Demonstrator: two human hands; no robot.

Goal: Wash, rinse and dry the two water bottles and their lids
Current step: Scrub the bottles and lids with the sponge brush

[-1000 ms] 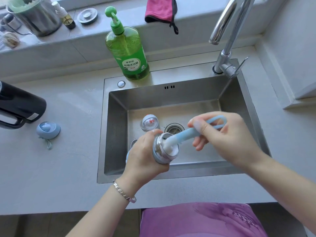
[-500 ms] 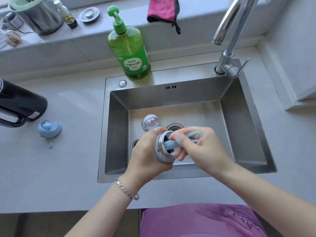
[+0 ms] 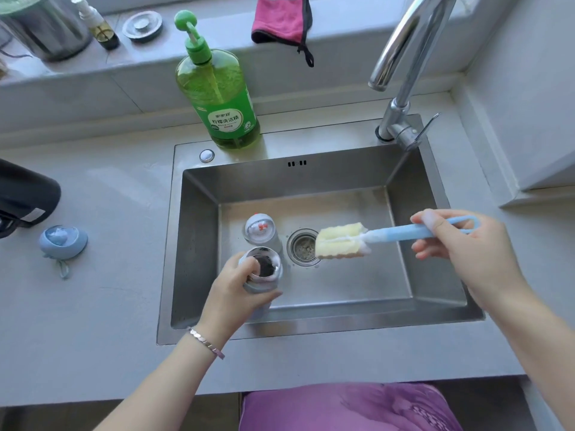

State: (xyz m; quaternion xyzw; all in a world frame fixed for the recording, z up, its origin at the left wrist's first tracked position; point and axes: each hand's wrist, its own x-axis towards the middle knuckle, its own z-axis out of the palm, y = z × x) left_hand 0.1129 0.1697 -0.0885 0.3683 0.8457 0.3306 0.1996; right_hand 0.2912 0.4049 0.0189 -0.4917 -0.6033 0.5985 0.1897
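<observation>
My left hand [image 3: 235, 293] grips an open steel water bottle [image 3: 263, 269] upright inside the steel sink [image 3: 199, 244], mouth facing up. My right hand [image 3: 460, 244] holds the blue handle of a bottle brush [image 3: 342, 241], whose yellow sponge head hangs free over the drain, clear of the bottle. A second bottle [image 3: 260, 228], with its white lid on, stands just behind the first in the sink. A pale blue lid [image 3: 63, 241] with a strap lies on the counter to the left.
A green dish soap pump bottle [image 3: 219, 94] stands behind the sink, the chrome faucet [image 3: 404, 73] at the back right. A pink cloth [image 3: 281, 20] lies on the ledge. A black kettle [image 3: 25, 197] sits at the left edge. The drain [image 3: 303, 248] is open.
My right hand has pulled the brush out of the bottle and moved it right over the drain. The left hand lowered the bottle and set it upright in the sink.
</observation>
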